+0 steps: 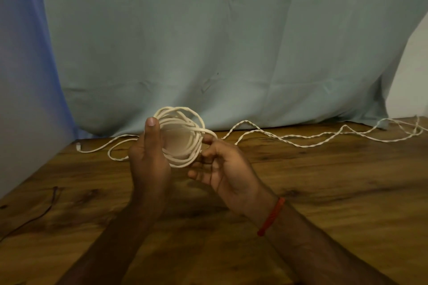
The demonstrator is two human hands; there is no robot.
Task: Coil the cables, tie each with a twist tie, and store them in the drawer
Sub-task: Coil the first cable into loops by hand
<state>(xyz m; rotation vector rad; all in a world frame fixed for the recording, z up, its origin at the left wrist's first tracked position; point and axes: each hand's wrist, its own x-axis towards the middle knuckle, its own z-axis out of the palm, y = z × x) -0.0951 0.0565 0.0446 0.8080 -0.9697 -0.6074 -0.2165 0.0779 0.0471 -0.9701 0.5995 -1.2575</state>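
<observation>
A white twisted cable is partly wound into a round coil (185,136) of several loops, held upright above the wooden table (324,192). My left hand (148,164) grips the coil's left side, thumb pointing up. On the coil's right side my right hand (222,169) pinches the cable where it leaves the loops. The loose length of cable (301,139) trails right across the table to the far right edge. One short cable end with a small plug (79,146) lies on the table to the left.
A thin dark wire (46,210) lies on the table at the left. A pale green cloth (231,53) hangs behind the table, with a blue cloth (23,53) at the left. A red thread band (272,215) circles my right wrist.
</observation>
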